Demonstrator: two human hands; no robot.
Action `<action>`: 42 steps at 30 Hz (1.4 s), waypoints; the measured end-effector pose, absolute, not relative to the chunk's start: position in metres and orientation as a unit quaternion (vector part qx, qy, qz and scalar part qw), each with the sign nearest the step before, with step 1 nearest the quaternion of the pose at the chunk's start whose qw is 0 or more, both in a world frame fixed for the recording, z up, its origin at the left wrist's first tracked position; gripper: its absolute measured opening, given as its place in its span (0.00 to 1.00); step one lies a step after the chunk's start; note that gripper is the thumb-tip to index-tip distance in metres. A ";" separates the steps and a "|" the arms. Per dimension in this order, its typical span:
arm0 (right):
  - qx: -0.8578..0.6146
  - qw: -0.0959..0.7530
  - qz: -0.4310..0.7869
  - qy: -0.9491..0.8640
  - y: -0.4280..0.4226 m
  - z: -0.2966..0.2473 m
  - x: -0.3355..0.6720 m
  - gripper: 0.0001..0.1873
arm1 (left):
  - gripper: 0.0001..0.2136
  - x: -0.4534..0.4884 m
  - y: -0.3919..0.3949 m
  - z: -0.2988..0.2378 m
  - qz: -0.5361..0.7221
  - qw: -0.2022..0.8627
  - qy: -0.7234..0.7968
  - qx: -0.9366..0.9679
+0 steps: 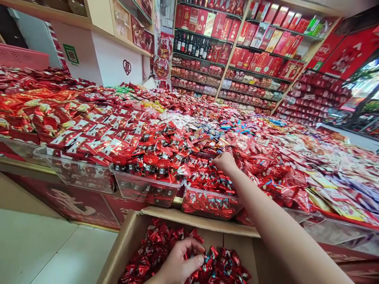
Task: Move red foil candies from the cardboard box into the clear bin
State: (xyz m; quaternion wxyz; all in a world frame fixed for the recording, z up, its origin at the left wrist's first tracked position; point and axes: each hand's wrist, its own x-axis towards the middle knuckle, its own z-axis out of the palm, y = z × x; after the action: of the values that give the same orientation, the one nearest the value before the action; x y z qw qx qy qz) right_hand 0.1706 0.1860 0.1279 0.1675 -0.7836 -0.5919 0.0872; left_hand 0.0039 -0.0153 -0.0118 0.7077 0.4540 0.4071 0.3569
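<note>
My left hand (pixel 184 261) is down inside an open cardboard box (pixel 118 252) of red foil-wrapped candies (pixel 154 236). Its fingers are curved, with a gap between thumb and fingertips, and it touches the candies around it. Stretched forward, my right hand (pixel 226 162) is closed at the back of a clear bin (pixel 211 203) filled with similar red candies. Whatever its fingers pinch is hidden from me. To the left of that bin stands another clear bin (pixel 145 187) holding red and black packets (pixel 154 167).
Several more clear bins with wrapped sweets line the counter's front, such as one with red and white packets (pixel 85 171). Behind are shelves with red gift boxes (pixel 204 21) and wine bottles (pixel 192 47). A pink basket (pixel 23 57) sits at far left. Pale floor tiles (pixel 44 244) show at lower left.
</note>
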 end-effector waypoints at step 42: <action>-0.579 0.403 0.553 -0.444 -0.034 0.008 0.160 0.12 | 0.13 0.010 -0.014 0.000 0.321 0.756 0.398 0.409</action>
State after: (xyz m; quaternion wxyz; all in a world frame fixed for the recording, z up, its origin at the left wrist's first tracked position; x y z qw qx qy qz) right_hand 0.1601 -0.0344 0.0084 0.4027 -0.5786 -0.4435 0.5534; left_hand 0.0097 -0.0137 0.0001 0.7559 0.4090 0.3982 0.3205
